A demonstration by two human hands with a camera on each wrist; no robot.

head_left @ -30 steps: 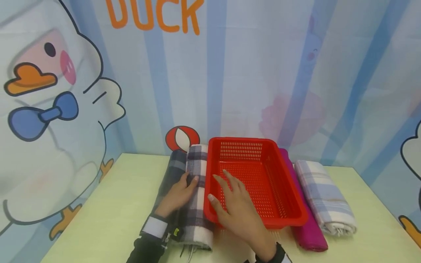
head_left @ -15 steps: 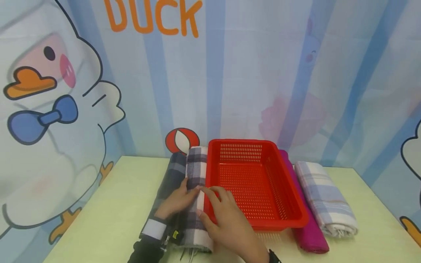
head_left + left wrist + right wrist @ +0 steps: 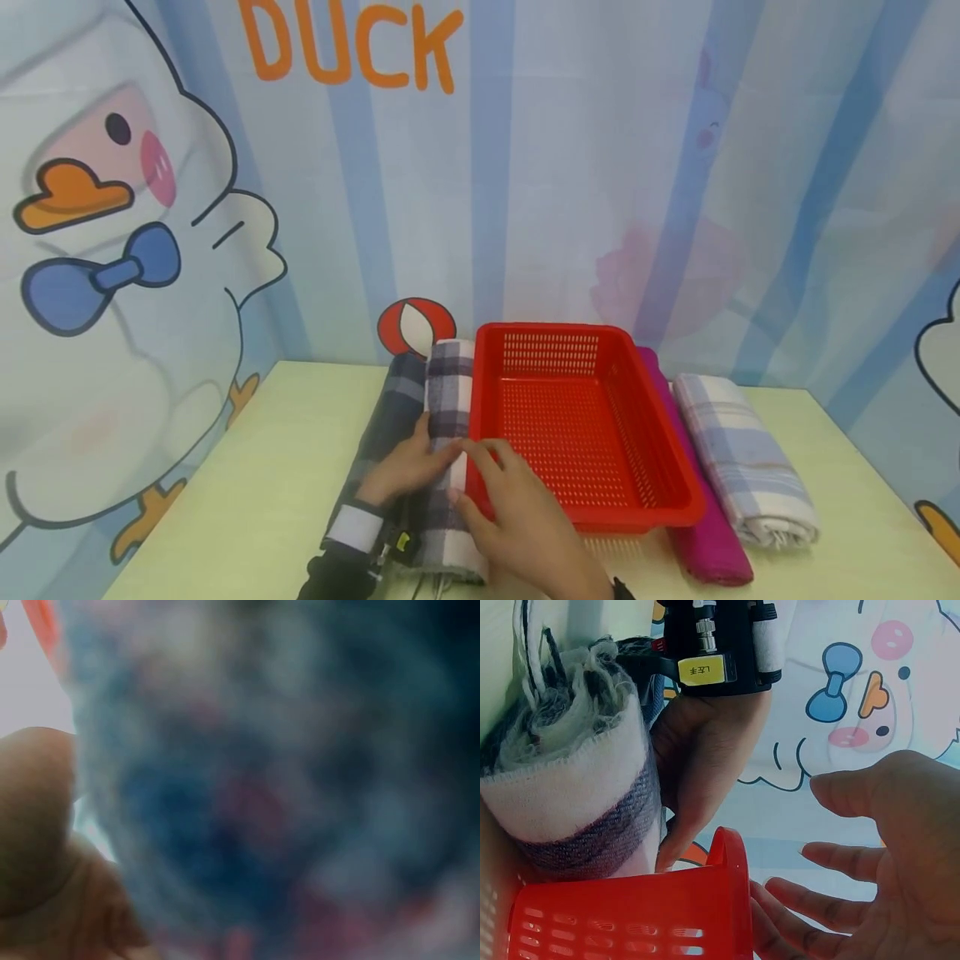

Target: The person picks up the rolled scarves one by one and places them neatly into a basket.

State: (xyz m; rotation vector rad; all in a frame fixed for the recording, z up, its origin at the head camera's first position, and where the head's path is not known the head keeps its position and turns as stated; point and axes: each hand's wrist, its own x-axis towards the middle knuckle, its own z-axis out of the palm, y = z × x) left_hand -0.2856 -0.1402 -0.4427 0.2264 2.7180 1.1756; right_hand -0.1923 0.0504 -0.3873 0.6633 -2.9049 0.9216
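They're probably prepping to lift the white-and-purple checked fabric roll: left hand on it, grip unclear, right hand loosely spread, must close next.

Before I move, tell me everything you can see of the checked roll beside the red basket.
The checked roll is rolled-up fabric, white with purplish-grey bands, woven and fuzzy-looking. Its near end shows loose spiral layers and stringy fringe. It lies front to back on the pale table, between a darker roll and the red basket. The left hand rests on it; whether the right hand touches it, I can't tell.
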